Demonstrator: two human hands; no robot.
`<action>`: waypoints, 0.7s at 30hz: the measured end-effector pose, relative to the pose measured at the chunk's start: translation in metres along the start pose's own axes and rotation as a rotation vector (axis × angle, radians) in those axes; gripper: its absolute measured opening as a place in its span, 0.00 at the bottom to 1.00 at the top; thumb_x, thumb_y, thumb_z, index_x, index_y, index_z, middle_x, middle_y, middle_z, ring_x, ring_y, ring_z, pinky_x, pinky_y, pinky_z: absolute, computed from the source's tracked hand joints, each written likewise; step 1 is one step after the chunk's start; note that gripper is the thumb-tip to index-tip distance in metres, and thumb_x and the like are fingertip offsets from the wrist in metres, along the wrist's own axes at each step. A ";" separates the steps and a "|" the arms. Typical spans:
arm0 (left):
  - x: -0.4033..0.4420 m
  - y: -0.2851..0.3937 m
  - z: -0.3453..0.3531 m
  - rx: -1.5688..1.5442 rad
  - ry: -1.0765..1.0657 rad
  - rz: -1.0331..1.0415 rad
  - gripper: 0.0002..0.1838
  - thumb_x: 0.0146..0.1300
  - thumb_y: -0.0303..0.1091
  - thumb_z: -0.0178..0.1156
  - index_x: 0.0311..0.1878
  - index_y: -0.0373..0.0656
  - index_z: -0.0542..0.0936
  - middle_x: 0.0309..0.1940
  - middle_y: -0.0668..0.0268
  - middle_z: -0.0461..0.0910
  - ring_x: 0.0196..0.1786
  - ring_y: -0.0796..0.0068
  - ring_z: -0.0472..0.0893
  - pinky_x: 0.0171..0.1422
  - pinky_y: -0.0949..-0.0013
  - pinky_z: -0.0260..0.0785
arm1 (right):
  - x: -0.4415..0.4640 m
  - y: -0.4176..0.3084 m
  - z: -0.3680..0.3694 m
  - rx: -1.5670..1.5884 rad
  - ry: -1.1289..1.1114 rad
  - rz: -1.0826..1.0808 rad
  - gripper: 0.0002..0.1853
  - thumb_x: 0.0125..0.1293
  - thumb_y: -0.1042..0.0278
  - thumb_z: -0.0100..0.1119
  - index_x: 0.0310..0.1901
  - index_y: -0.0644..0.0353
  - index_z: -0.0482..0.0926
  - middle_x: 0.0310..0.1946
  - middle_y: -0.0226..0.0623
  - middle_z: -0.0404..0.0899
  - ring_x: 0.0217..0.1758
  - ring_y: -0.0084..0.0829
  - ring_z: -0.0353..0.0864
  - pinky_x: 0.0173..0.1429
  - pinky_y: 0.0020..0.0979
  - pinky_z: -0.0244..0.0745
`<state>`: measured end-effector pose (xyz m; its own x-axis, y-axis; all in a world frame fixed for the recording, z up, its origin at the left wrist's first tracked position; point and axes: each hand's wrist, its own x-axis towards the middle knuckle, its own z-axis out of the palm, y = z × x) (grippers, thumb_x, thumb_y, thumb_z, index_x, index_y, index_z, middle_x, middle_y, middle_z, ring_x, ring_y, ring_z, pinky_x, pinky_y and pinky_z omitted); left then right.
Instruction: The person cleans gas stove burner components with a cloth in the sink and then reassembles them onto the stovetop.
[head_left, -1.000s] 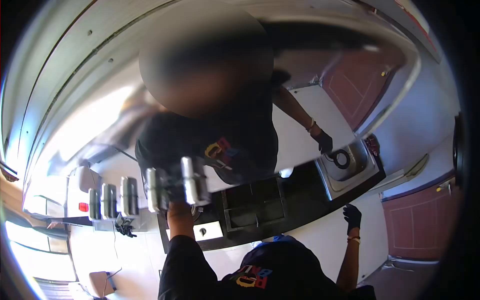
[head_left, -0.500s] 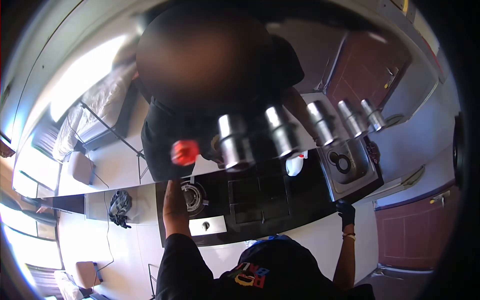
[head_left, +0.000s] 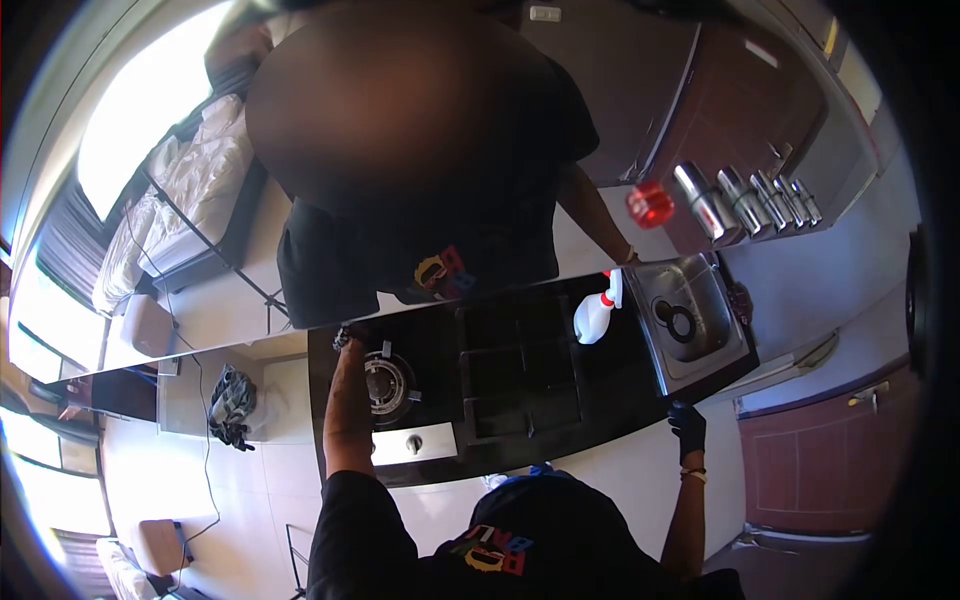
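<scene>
My left hand [head_left: 354,331] reaches over the back left of the black hob, close to the lower edge of a large mirror-like panel [head_left: 230,330]. It looks dark against the counter, and its fingers cannot be made out. Beside it sits a round gas burner [head_left: 386,388] with a metal control knob [head_left: 413,444] in front. My right hand [head_left: 688,425], in a black glove, is at the counter's front edge below the sink, fingers loosely apart with nothing in them. A white spray bottle with a red collar [head_left: 594,322] stands between hob and sink.
A steel sink [head_left: 712,365] holds a round black drain piece [head_left: 674,320]. Several silver cylinders [head_left: 708,203] and a red faceted object [head_left: 650,205] show against the reflective panel. Dark crumpled fabric [head_left: 232,405] lies at left; a brown door [head_left: 815,455] stands at right.
The silver cylinders and red object have shifted right in view, looking smaller. The panel's lower edge sits higher at left, showing more of the burner and bottle. My left hand appears farther back.
</scene>
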<state>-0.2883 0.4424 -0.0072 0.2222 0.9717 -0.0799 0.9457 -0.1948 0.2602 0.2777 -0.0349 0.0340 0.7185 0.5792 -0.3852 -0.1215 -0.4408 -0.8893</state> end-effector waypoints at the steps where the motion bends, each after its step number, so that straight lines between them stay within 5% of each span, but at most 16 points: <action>1: -0.022 0.029 -0.031 0.014 -0.006 0.021 0.14 0.56 0.47 0.58 0.42 0.54 0.82 0.37 0.57 0.83 0.42 0.50 0.82 0.41 0.51 0.75 | -0.001 0.001 -0.001 -0.005 0.005 -0.002 0.15 0.62 0.59 0.55 0.48 0.52 0.82 0.37 0.32 0.84 0.36 0.26 0.80 0.42 0.29 0.68; 14: 0.003 -0.027 0.052 0.059 0.355 0.083 0.13 0.59 0.44 0.53 0.44 0.54 0.81 0.41 0.57 0.82 0.45 0.48 0.81 0.46 0.50 0.74 | -0.009 0.013 -0.009 -0.037 -0.021 0.025 0.19 0.66 0.55 0.49 0.53 0.53 0.79 0.40 0.31 0.84 0.37 0.23 0.80 0.42 0.29 0.70; 17: -0.021 0.002 -0.002 -0.052 0.138 0.113 0.13 0.62 0.44 0.52 0.45 0.53 0.81 0.46 0.56 0.81 0.50 0.49 0.79 0.51 0.52 0.73 | -0.013 0.007 -0.006 -0.072 -0.036 -0.035 0.19 0.66 0.54 0.49 0.53 0.52 0.79 0.40 0.30 0.83 0.37 0.23 0.80 0.42 0.29 0.70; 21: -0.001 -0.043 0.049 0.013 0.301 0.145 0.15 0.66 0.45 0.51 0.50 0.53 0.81 0.49 0.58 0.79 0.53 0.56 0.78 0.55 0.58 0.72 | -0.012 0.005 -0.005 -0.067 -0.041 -0.018 0.19 0.66 0.54 0.50 0.53 0.51 0.80 0.40 0.30 0.83 0.38 0.23 0.80 0.43 0.29 0.70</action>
<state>-0.3173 0.4435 -0.0655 0.2765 0.9291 0.2455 0.9126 -0.3340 0.2360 0.2719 -0.0473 0.0352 0.6911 0.6144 -0.3806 -0.0621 -0.4742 -0.8782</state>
